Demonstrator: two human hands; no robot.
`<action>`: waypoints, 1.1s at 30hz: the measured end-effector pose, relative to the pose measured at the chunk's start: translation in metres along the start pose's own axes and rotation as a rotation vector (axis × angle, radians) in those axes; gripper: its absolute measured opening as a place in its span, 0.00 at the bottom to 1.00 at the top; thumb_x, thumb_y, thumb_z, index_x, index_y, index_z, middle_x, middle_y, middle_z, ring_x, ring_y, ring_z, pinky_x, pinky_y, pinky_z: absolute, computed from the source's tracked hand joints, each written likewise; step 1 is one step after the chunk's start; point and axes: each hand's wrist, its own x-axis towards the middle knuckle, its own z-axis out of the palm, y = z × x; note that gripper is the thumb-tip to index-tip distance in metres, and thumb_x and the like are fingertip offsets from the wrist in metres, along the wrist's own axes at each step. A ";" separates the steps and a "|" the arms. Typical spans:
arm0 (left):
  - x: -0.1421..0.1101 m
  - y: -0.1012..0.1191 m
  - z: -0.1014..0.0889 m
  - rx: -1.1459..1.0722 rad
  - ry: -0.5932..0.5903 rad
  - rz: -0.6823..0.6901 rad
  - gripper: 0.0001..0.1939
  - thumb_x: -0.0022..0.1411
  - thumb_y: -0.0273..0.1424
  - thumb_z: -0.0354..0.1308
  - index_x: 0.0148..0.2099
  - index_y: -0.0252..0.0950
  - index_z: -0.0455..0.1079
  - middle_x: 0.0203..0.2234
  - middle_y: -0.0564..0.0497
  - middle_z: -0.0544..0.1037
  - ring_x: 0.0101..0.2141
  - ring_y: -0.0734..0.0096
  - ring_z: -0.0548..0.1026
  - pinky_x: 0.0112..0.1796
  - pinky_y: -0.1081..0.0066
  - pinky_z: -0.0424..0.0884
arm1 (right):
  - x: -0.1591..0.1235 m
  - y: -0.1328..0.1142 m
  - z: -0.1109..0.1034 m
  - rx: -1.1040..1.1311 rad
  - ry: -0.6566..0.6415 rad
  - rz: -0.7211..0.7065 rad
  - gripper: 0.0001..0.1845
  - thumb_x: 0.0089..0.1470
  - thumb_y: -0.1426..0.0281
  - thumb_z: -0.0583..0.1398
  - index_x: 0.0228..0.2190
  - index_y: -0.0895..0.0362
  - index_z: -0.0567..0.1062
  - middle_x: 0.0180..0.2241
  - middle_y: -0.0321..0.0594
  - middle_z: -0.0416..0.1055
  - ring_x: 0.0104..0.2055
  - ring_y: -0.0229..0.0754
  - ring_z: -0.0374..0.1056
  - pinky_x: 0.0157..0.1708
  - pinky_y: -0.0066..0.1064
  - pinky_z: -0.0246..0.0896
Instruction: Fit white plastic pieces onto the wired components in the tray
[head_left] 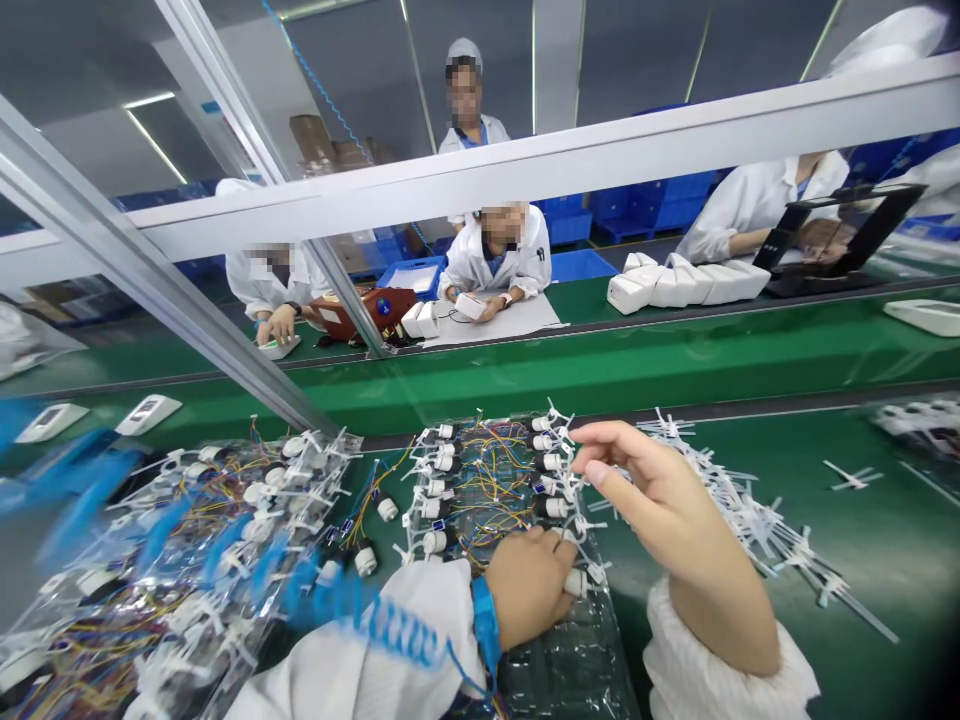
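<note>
My left hand, with a blue wrist strap, reaches over a clear plastic tray. Its curled fingers are on a white-and-black wired part in the tray's right column; the fingertips are partly hidden. Two columns of such cylindrical parts lie there, white cable ties on their outer ends and coloured wires between them. Raised over the tray's right edge, my right hand has its thumb and fingers apart, with nothing visible between them. Its fingertips are close to the upper right parts.
Loose white cable ties are heaped right of the tray. Filled trays stand at the left, behind a blurred blue coiled cord. Several loose wired parts lie between. A metal frame crosses ahead; co-workers sit beyond the green conveyor.
</note>
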 end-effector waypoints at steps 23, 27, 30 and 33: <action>-0.075 -0.090 -0.131 -0.165 0.836 -0.061 0.10 0.69 0.33 0.55 0.52 0.38 0.70 0.40 0.49 0.73 0.27 0.74 0.71 0.34 0.68 0.70 | 0.003 0.000 -0.004 -0.025 -0.087 -0.020 0.09 0.68 0.67 0.57 0.49 0.50 0.73 0.37 0.36 0.74 0.39 0.41 0.70 0.39 0.32 0.63; -0.104 -0.162 -0.140 -0.062 0.843 -0.409 0.13 0.70 0.38 0.53 0.49 0.36 0.71 0.36 0.50 0.74 0.29 0.71 0.73 0.37 0.68 0.70 | 0.003 0.001 -0.002 -0.031 -0.107 -0.012 0.09 0.68 0.67 0.56 0.48 0.50 0.73 0.36 0.35 0.74 0.38 0.41 0.69 0.38 0.32 0.62; -0.097 -0.203 -0.111 -0.050 0.514 -0.637 0.16 0.70 0.38 0.50 0.51 0.36 0.72 0.38 0.47 0.78 0.37 0.64 0.77 0.42 0.66 0.72 | 0.004 0.000 0.002 -0.043 -0.121 0.005 0.09 0.68 0.66 0.56 0.48 0.51 0.73 0.35 0.35 0.73 0.38 0.42 0.69 0.37 0.33 0.62; -0.078 -0.230 -0.072 -0.056 0.381 -0.697 0.15 0.63 0.32 0.59 0.51 0.35 0.74 0.47 0.43 0.78 0.48 0.57 0.77 0.50 0.62 0.71 | 0.006 0.000 0.005 -0.060 -0.140 0.021 0.10 0.67 0.65 0.57 0.48 0.51 0.73 0.35 0.36 0.74 0.38 0.43 0.69 0.37 0.33 0.63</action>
